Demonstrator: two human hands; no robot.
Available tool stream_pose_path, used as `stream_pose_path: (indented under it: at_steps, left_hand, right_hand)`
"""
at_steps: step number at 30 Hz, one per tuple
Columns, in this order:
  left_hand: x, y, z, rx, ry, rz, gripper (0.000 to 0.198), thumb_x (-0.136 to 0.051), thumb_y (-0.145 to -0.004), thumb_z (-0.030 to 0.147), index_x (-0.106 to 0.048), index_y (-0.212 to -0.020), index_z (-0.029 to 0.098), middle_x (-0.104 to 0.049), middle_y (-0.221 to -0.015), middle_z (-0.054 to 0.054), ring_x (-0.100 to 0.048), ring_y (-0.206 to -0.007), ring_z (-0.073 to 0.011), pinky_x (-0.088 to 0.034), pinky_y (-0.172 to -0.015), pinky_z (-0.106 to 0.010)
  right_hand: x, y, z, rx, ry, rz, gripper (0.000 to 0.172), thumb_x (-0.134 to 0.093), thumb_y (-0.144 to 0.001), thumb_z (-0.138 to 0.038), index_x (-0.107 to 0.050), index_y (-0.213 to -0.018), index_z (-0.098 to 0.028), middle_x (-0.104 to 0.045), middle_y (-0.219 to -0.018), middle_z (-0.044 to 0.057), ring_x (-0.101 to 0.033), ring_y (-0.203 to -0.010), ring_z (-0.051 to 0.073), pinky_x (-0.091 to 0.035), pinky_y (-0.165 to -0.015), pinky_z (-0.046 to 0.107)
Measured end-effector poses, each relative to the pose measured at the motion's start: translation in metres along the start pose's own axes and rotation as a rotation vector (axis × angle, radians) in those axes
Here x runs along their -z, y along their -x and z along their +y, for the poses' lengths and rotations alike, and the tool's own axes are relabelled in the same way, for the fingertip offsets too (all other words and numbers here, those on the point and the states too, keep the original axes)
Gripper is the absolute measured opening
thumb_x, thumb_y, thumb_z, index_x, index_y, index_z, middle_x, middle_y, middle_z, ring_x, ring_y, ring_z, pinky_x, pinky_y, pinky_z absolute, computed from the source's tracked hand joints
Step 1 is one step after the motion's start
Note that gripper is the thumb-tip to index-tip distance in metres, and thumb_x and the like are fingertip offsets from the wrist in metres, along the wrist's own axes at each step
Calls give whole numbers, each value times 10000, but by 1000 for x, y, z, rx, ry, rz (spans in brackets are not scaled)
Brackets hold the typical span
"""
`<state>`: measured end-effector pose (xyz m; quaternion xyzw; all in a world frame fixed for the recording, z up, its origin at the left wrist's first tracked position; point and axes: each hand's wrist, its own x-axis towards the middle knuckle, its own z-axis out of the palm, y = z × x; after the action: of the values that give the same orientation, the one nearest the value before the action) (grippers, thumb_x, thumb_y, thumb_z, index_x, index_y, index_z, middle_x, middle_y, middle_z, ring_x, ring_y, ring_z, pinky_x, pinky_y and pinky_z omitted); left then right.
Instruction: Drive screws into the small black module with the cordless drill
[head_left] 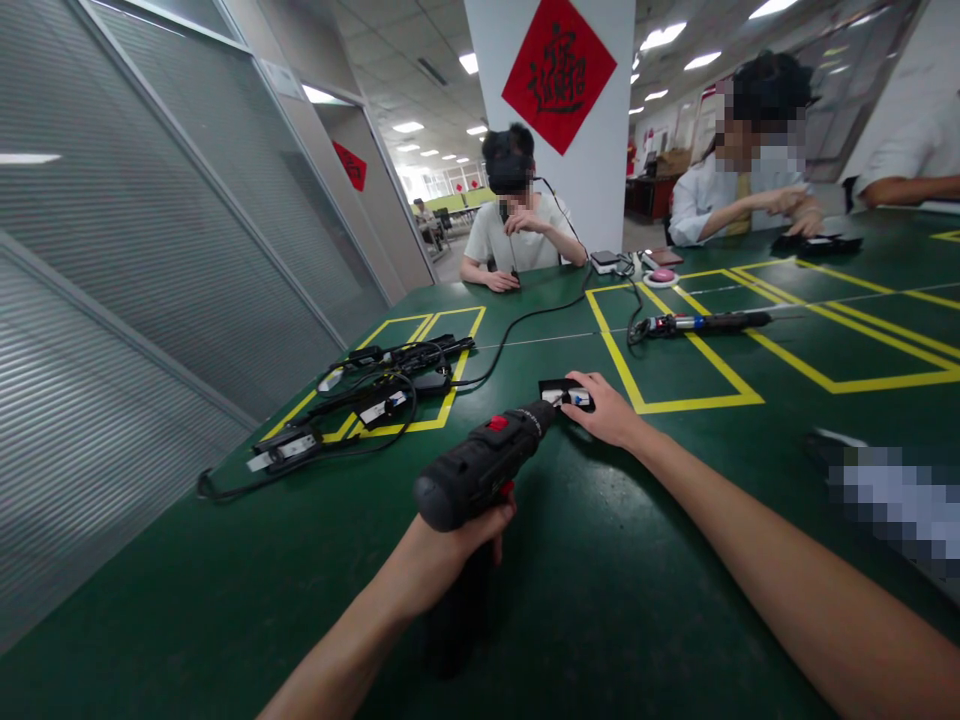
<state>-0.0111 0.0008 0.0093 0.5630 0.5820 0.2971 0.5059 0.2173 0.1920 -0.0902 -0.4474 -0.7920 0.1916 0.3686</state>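
Observation:
My left hand (469, 530) is wrapped round the grip of a black cordless screwdriver (480, 465) with a red switch, its nose pointing away at a small black part (566, 392). That part lies on the green table (600, 580) and has a white and blue label. My right hand (611, 410) rests on the table with its fingers closed on the part's right end, holding it in place. The screwdriver's tip touches or nearly touches the part.
Several black adapters with cables (375, 395) lie in a yellow-taped box at the left. Another powered screwdriver (701, 322) lies farther back, its cord running across the table. Three other people sit at the far side. A blurred object (892, 495) lies at the right.

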Motion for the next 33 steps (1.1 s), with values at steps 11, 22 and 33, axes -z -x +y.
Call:
stream_pose_path:
  at_steps: [11,22,33]
  left_hand:
    - [1,0,0,-21,-35,-1,257,-583,-850,361,-631,-967,136,-635,-663,-34,-567,-613,-178,-408,-613,-308]
    - [1,0,-2,0,-23,10,256,-595,-849,357,-636,-971,136,-644,-687,-39,-576,-602,-173,-420,-606,-301]
    - [1,0,0,6,-53,18,252,-595,-842,368,-638,-939,139,-641,-657,-36,-565,-617,-178,-414,-622,-312]
  right_hand:
    - [0,-1,-1,8,-10,-1,469,-569,-848,-418,-480,-1279,-257,-510,-1179,74,-561,-1060,225,-424,-976,382]
    - [0,0,0,-8,-6,-7,475,-574,-843,-432,-480,-1282,-275,-512,-1184,70,-568,-1064,231,-430,-969,388]
    - [1,0,0,3,-1,-3,478,-585,-837,-410,-479,-1283,-274,-506,-1192,69,-565,-1064,230,-432,-971,393]
